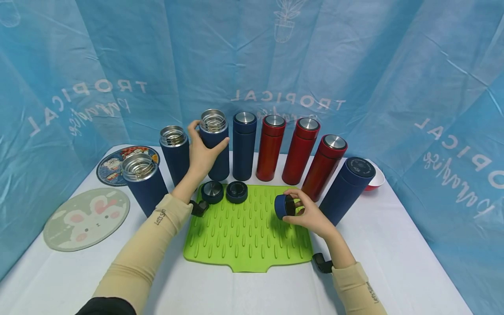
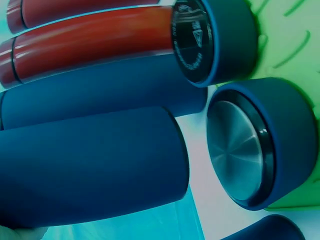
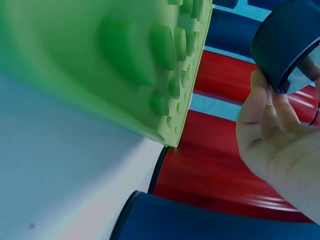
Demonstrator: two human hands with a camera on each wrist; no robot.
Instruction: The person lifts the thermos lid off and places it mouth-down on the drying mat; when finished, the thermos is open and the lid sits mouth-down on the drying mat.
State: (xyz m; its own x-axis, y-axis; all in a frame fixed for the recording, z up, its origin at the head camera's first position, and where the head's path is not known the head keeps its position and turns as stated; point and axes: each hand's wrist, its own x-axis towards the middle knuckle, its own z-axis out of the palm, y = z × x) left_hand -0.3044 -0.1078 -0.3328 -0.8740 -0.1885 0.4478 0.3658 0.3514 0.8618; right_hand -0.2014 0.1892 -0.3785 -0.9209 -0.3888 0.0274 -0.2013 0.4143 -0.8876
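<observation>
With its fingers round the side near the rim, my left hand (image 1: 202, 153) grips a lidless blue thermos bottle (image 1: 218, 168) that stands behind the green mat. The left wrist view shows this bottle's blue body (image 2: 100, 165) and a bit of the hand (image 2: 20, 233) below it. My right hand (image 1: 311, 217) pinches a blue bottle lid (image 1: 280, 207) above the right part of the mat, its hollow side toward the palm. On the mat's back left lie a silver-topped lid (image 1: 212, 192) and a lid with a black face (image 1: 236, 192).
The ridged green mat (image 1: 244, 236) lies mid-table. Two more lidless blue bottles (image 1: 177, 157) stand left. Capped bottles line the back and right: a blue one (image 1: 244, 148), three red ones (image 1: 270, 151), and a blue one with a black top (image 1: 344, 192). Round placemats (image 1: 63, 223) lie left; a bowl (image 1: 376, 179) stands right.
</observation>
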